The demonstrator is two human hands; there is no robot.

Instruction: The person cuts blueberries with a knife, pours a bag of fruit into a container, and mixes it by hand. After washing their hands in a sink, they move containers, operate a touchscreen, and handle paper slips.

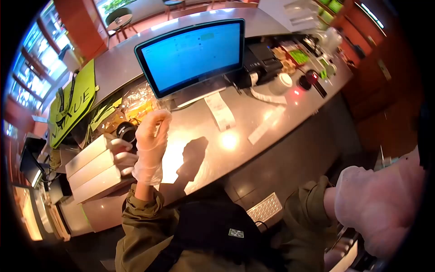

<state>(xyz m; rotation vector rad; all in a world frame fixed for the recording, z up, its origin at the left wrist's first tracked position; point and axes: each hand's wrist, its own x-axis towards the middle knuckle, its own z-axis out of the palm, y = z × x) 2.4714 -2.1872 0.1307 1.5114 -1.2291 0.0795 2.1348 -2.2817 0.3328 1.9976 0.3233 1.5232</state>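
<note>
My left hand [152, 143], in a thin clear glove, is raised over the counter [190, 156] just in front of the screen. Its fingers are curled in toward the thumb; whatever lies inside them, if anything, I cannot make out. Beside its wrist on the left are stacked long white boxes [93, 165] with rounded white pieces at their ends. A dark round object [127, 131] sits just behind that stack. My right hand [376, 204], also gloved, looms large at the right edge, away from the counter. Its fingers are not visible clearly enough to judge.
A lit touchscreen [195, 54] stands on the counter, with a paper receipt [219, 111] before it. To the right are a black printer [263, 59], a white-lidded cup [282, 83] and a red-lit device [309, 78]. A green bag [74, 106] lies at the left.
</note>
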